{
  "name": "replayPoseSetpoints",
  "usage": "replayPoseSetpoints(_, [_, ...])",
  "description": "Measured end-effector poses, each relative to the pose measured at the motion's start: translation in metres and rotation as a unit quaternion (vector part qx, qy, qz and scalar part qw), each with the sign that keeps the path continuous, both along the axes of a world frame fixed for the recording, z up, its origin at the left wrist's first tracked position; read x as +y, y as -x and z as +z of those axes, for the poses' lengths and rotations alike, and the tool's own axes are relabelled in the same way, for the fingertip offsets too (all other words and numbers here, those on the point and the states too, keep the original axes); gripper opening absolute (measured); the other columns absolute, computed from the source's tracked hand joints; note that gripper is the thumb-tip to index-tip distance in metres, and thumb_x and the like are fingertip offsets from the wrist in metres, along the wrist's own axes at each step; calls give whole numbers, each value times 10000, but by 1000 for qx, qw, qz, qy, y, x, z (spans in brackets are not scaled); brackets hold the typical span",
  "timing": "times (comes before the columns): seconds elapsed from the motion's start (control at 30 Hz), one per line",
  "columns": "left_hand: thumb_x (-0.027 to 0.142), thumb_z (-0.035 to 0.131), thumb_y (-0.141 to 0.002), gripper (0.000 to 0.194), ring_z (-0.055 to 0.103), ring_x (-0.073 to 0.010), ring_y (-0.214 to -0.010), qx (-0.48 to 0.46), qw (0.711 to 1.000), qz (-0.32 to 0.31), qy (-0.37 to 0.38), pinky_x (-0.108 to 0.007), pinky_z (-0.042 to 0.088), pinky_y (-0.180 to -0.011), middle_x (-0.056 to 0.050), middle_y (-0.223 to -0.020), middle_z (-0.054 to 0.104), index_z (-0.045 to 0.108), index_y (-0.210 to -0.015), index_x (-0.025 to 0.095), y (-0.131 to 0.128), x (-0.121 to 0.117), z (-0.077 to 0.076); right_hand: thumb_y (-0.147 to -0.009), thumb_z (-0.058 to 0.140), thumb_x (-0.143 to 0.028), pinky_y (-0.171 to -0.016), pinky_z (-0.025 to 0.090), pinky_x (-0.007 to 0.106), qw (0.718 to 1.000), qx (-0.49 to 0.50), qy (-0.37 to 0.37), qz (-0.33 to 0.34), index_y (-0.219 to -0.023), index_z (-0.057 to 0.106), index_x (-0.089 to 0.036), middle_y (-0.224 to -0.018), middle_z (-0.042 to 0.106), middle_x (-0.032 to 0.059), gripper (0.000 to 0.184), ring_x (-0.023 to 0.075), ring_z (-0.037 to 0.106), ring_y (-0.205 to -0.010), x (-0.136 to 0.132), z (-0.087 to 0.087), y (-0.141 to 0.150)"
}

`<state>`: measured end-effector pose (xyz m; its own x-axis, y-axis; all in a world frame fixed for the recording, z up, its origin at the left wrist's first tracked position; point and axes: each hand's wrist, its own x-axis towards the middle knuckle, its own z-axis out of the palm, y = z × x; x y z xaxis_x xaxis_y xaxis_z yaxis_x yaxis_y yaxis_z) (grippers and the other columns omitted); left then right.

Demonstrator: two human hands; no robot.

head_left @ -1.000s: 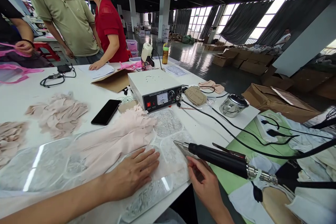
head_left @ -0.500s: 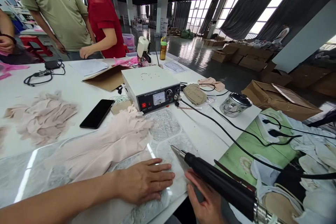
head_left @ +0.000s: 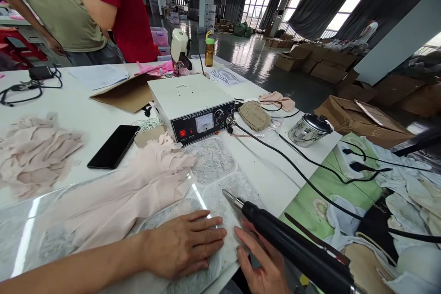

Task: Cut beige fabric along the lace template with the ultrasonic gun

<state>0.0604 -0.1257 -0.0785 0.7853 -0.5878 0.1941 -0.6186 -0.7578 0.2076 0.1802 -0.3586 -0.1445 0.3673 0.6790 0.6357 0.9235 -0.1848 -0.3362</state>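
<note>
My left hand [head_left: 186, 244] lies flat, palm down and fingers stretched, on a clear plastic sheet [head_left: 25, 234] spread over the table. Left of it, a pile of thin beige fabric pieces [head_left: 148, 172] rests on the sheet. My right hand [head_left: 263, 262] is at the table's front edge, holding a black pen-shaped ultrasonic cutter [head_left: 292, 243]. The tool's body hides part of that hand. Its pointed metal tip is aimed left, just beyond my left fingertips; whether it touches the sheet I cannot tell. A thin dark strip [head_left: 310, 234] runs alongside the cutter.
A white control box [head_left: 191, 101] with a meter stands behind, its black cable trailing right. Around it are a phone [head_left: 113, 147], another fabric pile [head_left: 37, 151], cardboard patterns [head_left: 255, 116] and a lidded metal cup [head_left: 310, 129]. Two people stand across the table.
The view has shifted slightly, with tabletop things sliding left. Fingers of my right hand have moved a little left, beneath the cutter. My left hand stays flat. The person in red has raised an arm.
</note>
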Motion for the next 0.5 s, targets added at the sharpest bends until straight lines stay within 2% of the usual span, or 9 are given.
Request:
replayPoseSetpoints(0.17, [284, 418, -1018, 367, 462, -262, -1325, -7, 1000, -1, 7, -405, 304, -1153, -115, -1371, 556, 551, -1281, 66, -1, 0, 0, -861, 574, -193, -765, 609, 310, 999, 15, -44, -8, -1062, 696, -211, -1008, 723, 101, 236, 218, 709, -920, 9, 4, 3])
replayPoseSetpoints(0.4, [283, 422, -1016, 380, 466, -252, -1322, 3, 1000, -1, 13, -398, 308, -1151, -112, -1365, 563, 524, -1319, 78, -2, 0, 2, -869, 572, -211, -730, 603, 258, 985, 125, -103, -57, -895, 682, -217, -894, 744, 69, 113, 183, 726, -800, 3, 12, 1])
replayPoseSetpoints(0.5, [281, 421, -1017, 378, 463, -262, -1324, 8, 1000, -4, 12, -402, 299, -1155, -108, -1375, 555, 527, -1314, 73, -2, 0, 2, -859, 609, -258, -674, 611, 249, 970, 188, -134, -80, -891, 680, -214, -851, 754, 64, 90, 194, 734, -751, 1, 7, 2])
